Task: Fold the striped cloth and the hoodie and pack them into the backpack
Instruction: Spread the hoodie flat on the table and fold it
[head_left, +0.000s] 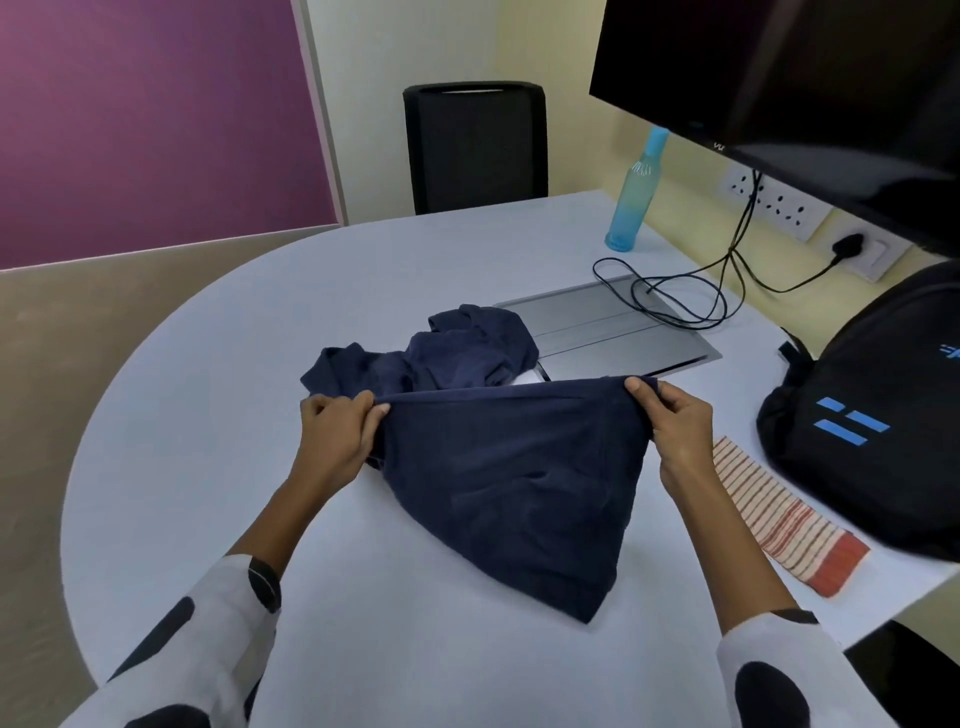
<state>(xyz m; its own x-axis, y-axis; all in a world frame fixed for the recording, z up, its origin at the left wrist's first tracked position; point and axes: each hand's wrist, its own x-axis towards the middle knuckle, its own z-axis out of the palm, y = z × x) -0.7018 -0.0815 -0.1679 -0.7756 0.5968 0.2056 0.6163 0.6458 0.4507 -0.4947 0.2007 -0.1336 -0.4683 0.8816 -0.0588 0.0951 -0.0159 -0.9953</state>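
Observation:
A navy hoodie (514, 478) lies across the middle of the white table (208, 415). Its far part is bunched up, its near part hangs from a raised, stretched edge. My left hand (337, 436) pinches that edge at its left end. My right hand (675, 426) pinches the right end. The striped cloth (774, 514), folded into a narrow strip with an orange end, rests on the table to the right of my right hand. A black backpack (872, 415) with blue marks stands at the table's right edge, just beyond the cloth.
A grey cable hatch (597, 327) is set into the table behind the hoodie, with black cables (675, 301) looped over it. A blue bottle (631, 202) stands farther back. A dark monitor (805, 78) hangs at top right. A black chair (475, 145) stands at the far side.

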